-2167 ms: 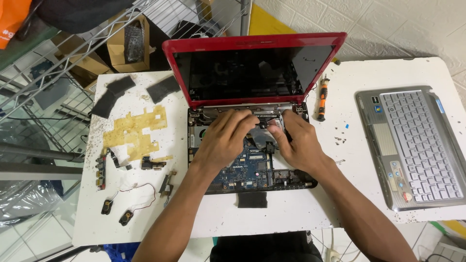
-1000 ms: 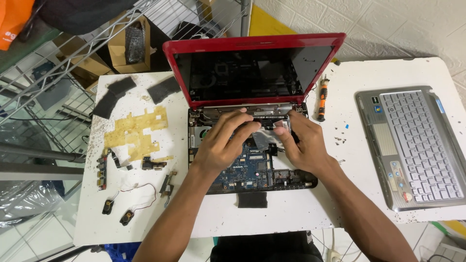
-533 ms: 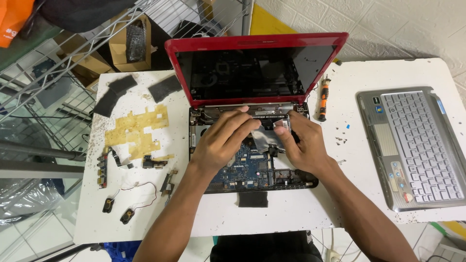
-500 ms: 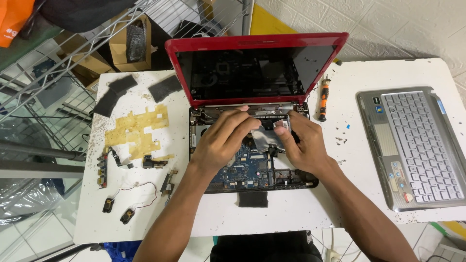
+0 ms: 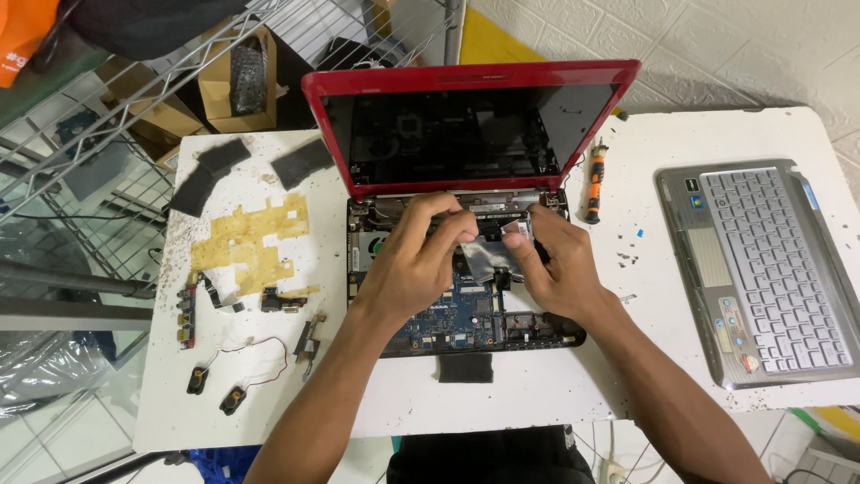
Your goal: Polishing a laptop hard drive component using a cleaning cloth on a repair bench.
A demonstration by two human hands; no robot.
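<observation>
Red laptop [image 5: 466, 125] sits mid-table on the white table [image 5: 537, 394], lid up, dark screen facing us, glossy red bezel all round. Its base is stripped: top cover and keyboard gone, so we see the blue circuit board [image 5: 457, 314] with chips and black connectors, dark frame around it, metal hinges at the back corners.

Our left hand [image 5: 417, 260] reaches in from the lower left, fingers curled down and pinching at something over the back of the board near the hinge strip; we cannot tell exactly what it grips. Our right hand [image 5: 551, 264] comes in from the lower right, thumb and forefinger pinched on the edge of a silvery foil sheet [image 5: 488, 255] that lies over the board between both hands. Both hands are close together, almost touching.

Around it: a black foam pad [image 5: 465, 367] just in front of the base. To the left, a yellow film sheet [image 5: 251, 242], dark foam pieces [image 5: 210, 175], a narrow small board [image 5: 185, 314] and two small speakers [image 5: 215, 390] on red wire. To the right of the lid, an orange-handled screwdriver [image 5: 594, 184]. Far right, well apart, the removed silver keyboard cover [image 5: 766, 269] lies flat. Table surface is speckled with dirt.
</observation>
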